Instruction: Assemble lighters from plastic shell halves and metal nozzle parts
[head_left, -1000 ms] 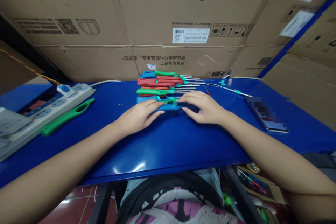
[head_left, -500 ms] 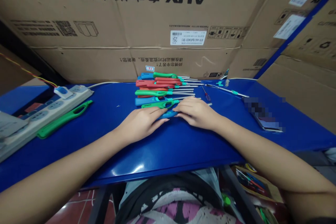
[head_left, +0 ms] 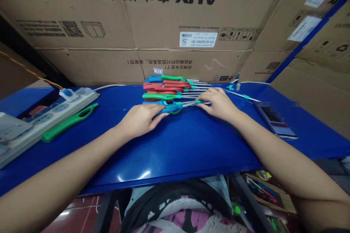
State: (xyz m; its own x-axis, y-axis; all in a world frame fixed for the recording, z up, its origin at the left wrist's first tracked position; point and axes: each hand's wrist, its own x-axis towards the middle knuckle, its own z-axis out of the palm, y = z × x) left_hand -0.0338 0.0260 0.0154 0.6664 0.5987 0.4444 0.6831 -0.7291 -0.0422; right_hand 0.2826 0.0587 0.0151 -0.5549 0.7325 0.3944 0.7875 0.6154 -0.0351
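My left hand (head_left: 140,118) is closed round the handle of a blue long-necked lighter (head_left: 172,108), whose metal rod points right. My right hand (head_left: 220,103) pinches a small teal collar (head_left: 198,101) by the rod with thumb and fingertips; the rod's far end is hidden by the fingers. Just behind both hands lies a row of similar lighters in several colours, among them a green lighter (head_left: 158,96) and a red lighter (head_left: 153,86). The blue lighter overlaps the nearest ones, so their handles are partly covered.
At left, a white power strip (head_left: 64,105) lies beside a loose green handle (head_left: 69,123). A phone (head_left: 279,120) rests at right, near a metal rod with a teal collar (head_left: 246,97). Cardboard (head_left: 153,18) walls the back of the blue table (head_left: 164,153).
My right hand has moved right and slightly away from me, apart from the left hand. The blue lighter has shifted a little away from me, and its metal rod now shows between the hands.
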